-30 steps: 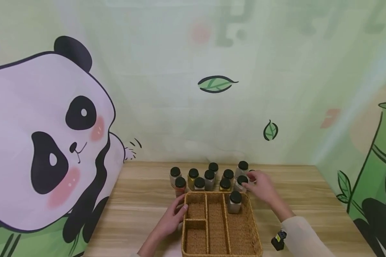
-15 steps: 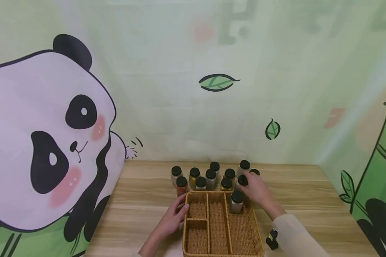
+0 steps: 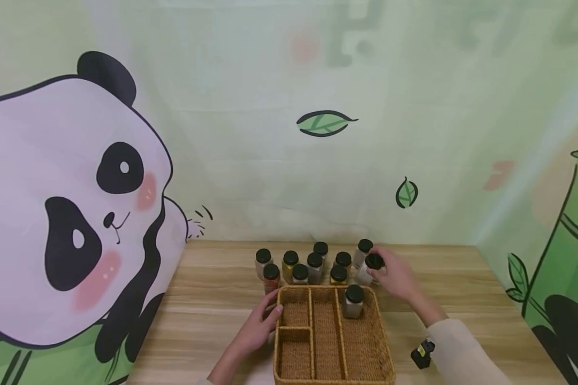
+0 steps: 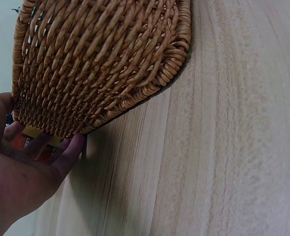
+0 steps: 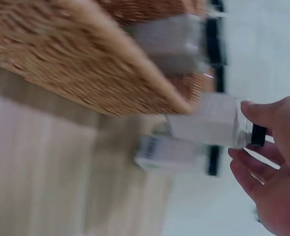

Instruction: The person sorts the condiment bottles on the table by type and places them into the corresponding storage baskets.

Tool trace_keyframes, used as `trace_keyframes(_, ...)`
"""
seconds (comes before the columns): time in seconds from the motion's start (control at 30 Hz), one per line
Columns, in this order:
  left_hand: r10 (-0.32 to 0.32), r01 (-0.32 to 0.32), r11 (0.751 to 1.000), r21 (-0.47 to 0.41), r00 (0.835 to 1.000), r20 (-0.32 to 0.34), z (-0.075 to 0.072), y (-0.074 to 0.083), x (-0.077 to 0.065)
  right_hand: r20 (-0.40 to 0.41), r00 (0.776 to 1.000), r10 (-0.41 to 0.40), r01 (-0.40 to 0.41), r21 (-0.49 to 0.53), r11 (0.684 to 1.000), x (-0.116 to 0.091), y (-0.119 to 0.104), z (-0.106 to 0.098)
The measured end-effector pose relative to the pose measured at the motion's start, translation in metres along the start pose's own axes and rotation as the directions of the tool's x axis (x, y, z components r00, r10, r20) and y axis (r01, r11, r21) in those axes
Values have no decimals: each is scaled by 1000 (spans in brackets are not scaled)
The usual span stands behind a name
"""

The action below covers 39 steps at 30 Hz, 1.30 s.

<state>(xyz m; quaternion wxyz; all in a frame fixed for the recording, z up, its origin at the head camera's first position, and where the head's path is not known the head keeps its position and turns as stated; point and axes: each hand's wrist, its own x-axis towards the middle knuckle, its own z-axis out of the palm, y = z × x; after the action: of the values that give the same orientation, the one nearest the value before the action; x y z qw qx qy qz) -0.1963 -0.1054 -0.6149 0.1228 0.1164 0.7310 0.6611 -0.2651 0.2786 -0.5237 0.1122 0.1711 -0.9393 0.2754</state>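
My right hand (image 3: pixel 396 274) pinches a spice jar (image 5: pixel 206 118) near its black lid; the jar holds pale contents and leans slightly in the head view. It is just beyond the far right corner of a divided wicker basket (image 3: pixel 341 342). The left hand (image 3: pixel 257 329) grips the basket's far left corner, with the thumb at the rim and the fingers along the outer wall (image 4: pixel 95 64). One black-lidded jar (image 3: pixel 352 303) stands inside the basket, at the far end of the right compartment.
Several black-lidded spice jars, among them one with red contents (image 3: pixel 271 278) and one with yellow (image 3: pixel 289 266), stand behind the basket on the wooden table (image 3: pixel 212 299). A printed panda backdrop (image 3: pixel 250 176) rises behind the table. A second pale jar (image 5: pixel 167 153) is beside the held one.
My right hand has closed on the jar behind the basket's right corner and shifted it a little right and away, tilting it. The left hand and basket stay in place.
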Motion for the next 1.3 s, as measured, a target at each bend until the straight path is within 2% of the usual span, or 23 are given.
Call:
trace_keyframes(0.3, -5, 5, 1000, 23, 1000, -6, -3, 2, -1, 35, 997, -75, 73, 52, 996, -2, -19, -72)
trace_keyframes(0.4, -6, 6, 1000, 28, 1000, -8, -4, 1, 0, 73, 994, -83, 77, 80, 994, -5, -30, -89)
trace_keyframes(0.5, -10, 10, 1000, 26, 1000, -8, -5, -1, -1, 123, 990, -75, 63, 102, 993, -10, -38, -96)
trace_keyframes(0.9, -8, 8, 999, 40, 1000, -5, -3, -2, 0, 188, 974, -124, 94, 165, 982, -29, -51, -84)
trace_keyframes(1.07, -10, 10, 999, 30, 1000, -6, -1, -3, 0, 227, 966, -127, 105, 106, 989, -42, -59, -76)
trace_keyframes(1.3, -6, 6, 999, 41, 1000, -5, -2, -3, 1, 253, 949, -187, 185, 34, 982, -58, -59, -50)
